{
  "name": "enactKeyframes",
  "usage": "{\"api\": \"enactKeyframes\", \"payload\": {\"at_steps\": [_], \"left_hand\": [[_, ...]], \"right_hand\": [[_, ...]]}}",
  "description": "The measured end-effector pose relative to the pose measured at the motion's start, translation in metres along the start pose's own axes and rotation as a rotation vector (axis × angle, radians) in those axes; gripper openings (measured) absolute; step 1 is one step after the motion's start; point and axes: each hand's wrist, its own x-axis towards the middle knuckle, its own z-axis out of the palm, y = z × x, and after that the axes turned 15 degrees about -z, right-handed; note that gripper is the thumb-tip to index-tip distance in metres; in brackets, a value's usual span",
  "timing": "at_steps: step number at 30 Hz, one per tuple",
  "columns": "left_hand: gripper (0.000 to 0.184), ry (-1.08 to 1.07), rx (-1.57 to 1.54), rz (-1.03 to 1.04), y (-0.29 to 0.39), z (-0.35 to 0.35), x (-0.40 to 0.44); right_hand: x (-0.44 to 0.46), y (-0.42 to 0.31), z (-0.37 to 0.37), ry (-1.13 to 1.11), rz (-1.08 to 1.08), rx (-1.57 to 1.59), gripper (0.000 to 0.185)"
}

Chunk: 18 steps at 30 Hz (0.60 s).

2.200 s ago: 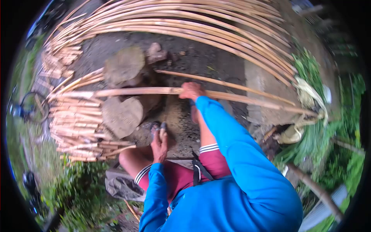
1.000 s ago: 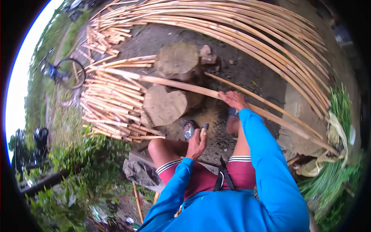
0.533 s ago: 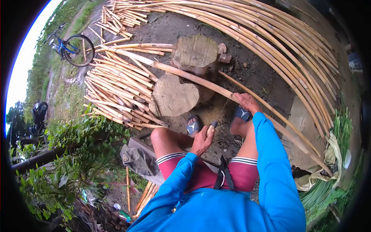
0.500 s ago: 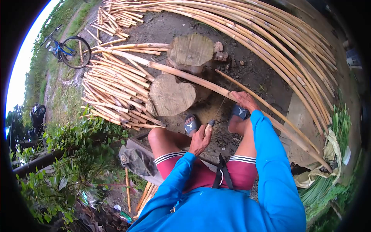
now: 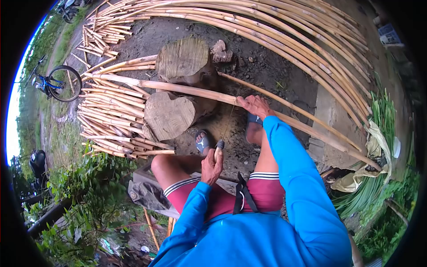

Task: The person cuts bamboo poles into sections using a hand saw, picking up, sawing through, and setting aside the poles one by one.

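My left hand point(image 5: 212, 167) is closed round the light handle of a knife-like tool point(image 5: 219, 146) above the ground between my knees. Its thin blade, seen nearly edge-on, reaches up to a long bamboo pole point(image 5: 191, 92), just left of my right hand point(image 5: 255, 106). The fingers of my right hand are wrapped over that pole. The pole passes between two wooden stumps, a rear one point(image 5: 183, 58) and a front heart-shaped one point(image 5: 169, 115), and slopes down to the right. Whether it rests on the front stump is hard to tell.
Short bamboo pieces point(image 5: 113, 118) lie piled at left, with a bicycle point(image 5: 62, 83) beyond. Long poles point(image 5: 284, 42) curve across the back. A thinner pole point(image 5: 284, 103) lies behind the held one. Green strips point(image 5: 362, 196) and pale cloth point(image 5: 351, 181) are at right.
The view has swung, so the scene sits further left than half a second ago. Both hands keep their holds, and the blade now shows crossing the pole's edge beside my right hand.
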Motion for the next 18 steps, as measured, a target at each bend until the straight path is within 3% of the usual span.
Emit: {"api": "enactKeyframes", "payload": {"at_steps": [3, 5, 6, 12, 18], "left_hand": [[0.037, 0.016, -0.007, -0.030, -0.004, 0.002, 0.001], [0.041, -0.093, 0.071, -0.174, -0.002, 0.006, 0.014], [0.047, -0.072, 0.094, -0.155, 0.006, 0.012, 0.025], [0.047, -0.017, 0.076, -0.057, 0.043, 0.048, 0.086], [0.038, -0.081, 0.046, -0.062, 0.045, 0.047, 0.088]], "right_hand": [[0.008, 0.002, 0.000, -0.044, 0.128, 0.016, 0.072], [0.013, 0.009, 0.004, -0.056, 0.135, 0.007, 0.073], [0.014, 0.011, 0.005, -0.053, 0.120, 0.001, 0.070], [0.013, 0.039, 0.018, -0.023, -0.015, 0.073, 0.061], [0.009, 0.029, -0.006, -0.226, -0.101, 0.043, 0.066]]}}
